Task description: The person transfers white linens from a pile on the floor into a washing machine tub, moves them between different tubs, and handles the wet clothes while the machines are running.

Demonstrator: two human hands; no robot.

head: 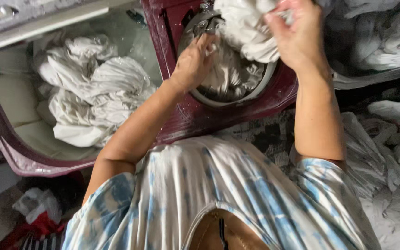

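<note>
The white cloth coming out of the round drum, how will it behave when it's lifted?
The white cloth is bunched and creased in the right hand, so probably floppy. It trails into the drum by the left hand; it may drag more out.

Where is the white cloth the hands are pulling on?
In the head view, the white cloth is top centre, over the round spin tub, gripped by the right hand, with the left hand beside it.

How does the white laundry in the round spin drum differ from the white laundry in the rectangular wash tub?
The white cloth in the round drum is gripped by the left hand and the right hand; the white cloth in the rectangular tub lies untouched, spread in twisted lumps. Both are white, wrinkled fabric.
</note>
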